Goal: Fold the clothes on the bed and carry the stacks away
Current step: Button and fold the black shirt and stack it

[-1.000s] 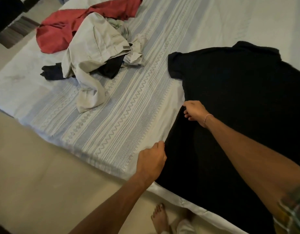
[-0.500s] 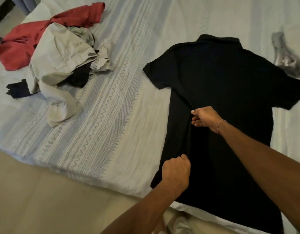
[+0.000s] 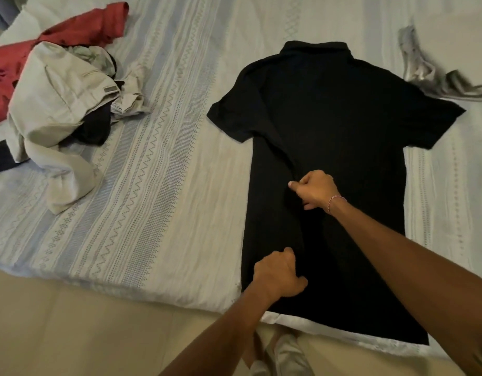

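Shirt edge dragged inward since before | our left hand and right hand fingers pinching black shirt, flat at bed's 3 o'clock | first fold underway

We see two bare forearms, with no sleeve covering either one as far up as the view reaches. Both hands, the left hand and the right hand, are bare: no gloves, and no rings that we can make out. On the right wrist sits a thin bracelet, pinkish, a fine beaded or corded strand. At the bottom edge we glimpse light-coloured trouser legs, blurred, above the floor.
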A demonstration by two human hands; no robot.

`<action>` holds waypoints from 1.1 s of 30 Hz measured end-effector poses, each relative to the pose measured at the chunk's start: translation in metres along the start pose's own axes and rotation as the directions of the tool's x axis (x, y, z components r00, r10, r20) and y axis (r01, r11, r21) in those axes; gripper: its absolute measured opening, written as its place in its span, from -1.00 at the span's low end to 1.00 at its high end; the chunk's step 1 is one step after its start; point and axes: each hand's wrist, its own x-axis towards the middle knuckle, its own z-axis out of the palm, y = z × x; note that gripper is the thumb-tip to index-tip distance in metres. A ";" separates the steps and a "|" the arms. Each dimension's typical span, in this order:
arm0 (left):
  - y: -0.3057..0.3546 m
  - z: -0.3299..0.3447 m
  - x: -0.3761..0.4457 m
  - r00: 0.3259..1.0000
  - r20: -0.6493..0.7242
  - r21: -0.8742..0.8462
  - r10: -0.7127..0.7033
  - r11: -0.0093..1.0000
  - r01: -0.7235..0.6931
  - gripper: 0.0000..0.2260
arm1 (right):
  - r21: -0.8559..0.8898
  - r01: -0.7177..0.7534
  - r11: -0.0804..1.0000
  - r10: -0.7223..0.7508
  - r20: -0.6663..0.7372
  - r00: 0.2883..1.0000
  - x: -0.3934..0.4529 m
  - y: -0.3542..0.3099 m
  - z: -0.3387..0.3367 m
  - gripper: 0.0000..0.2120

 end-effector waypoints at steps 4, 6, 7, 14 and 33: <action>-0.021 -0.013 0.000 0.948 -0.279 -0.292 -0.152 0.954 0.067 -0.61 | 0.003 -0.042 0.999 0.041 0.170 0.985 -0.026 0.024 0.015 -0.60; -0.035 -0.012 -0.001 0.805 -0.547 -0.237 -0.230 0.965 0.114 -0.73 | 0.020 -0.095 0.995 0.087 0.244 0.966 -0.040 0.043 0.022 -0.45; -0.043 -0.009 -0.003 0.748 -0.615 -0.208 -0.250 0.966 0.152 -0.76 | 0.026 -0.124 0.992 0.112 0.276 0.955 -0.048 0.051 0.024 -0.41; -0.084 -0.001 -0.012 0.887 -0.160 -0.554 -0.433 0.783 0.283 -0.59 | 0.087 -0.190 0.978 0.133 0.444 0.886 -0.112 0.091 0.038 -0.60; -0.091 -0.050 -0.021 0.951 -0.219 0.091 -0.219 0.966 0.243 -0.46 | -0.674 0.186 0.715 -0.213 0.043 0.976 -0.131 0.067 0.048 -0.38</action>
